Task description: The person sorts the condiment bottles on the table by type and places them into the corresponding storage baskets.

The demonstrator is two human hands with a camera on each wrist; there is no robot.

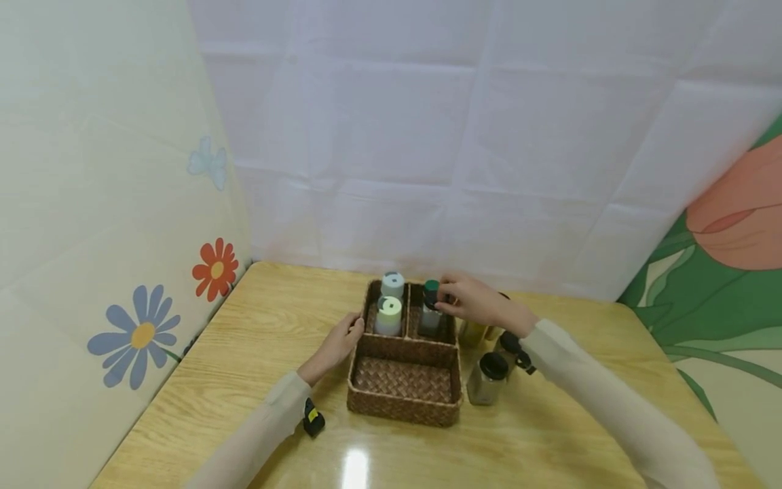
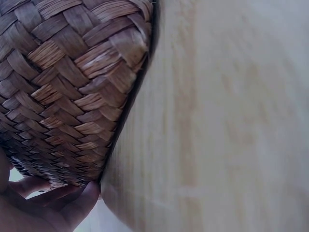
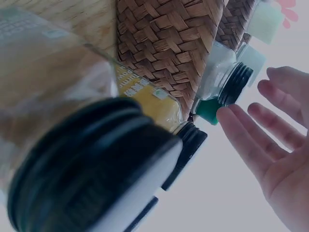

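Observation:
A brown woven basket with three compartments stands on the table. My left hand rests against its left outer wall, fingers along the weave near the table in the left wrist view. My right hand is over the back right compartment. Its fingers are spread loosely beside a black-lidded clear jar, with nothing held between them. Behind that jar stands one with a green lid. The back left compartment holds a pale-blue-topped container and a pale-yellow-topped container.
Right of the basket stand several black-lidded jars, including a front one and one with yellow contents. A large jar lid fills the near part of the right wrist view. The wooden table meets a white cloth backdrop.

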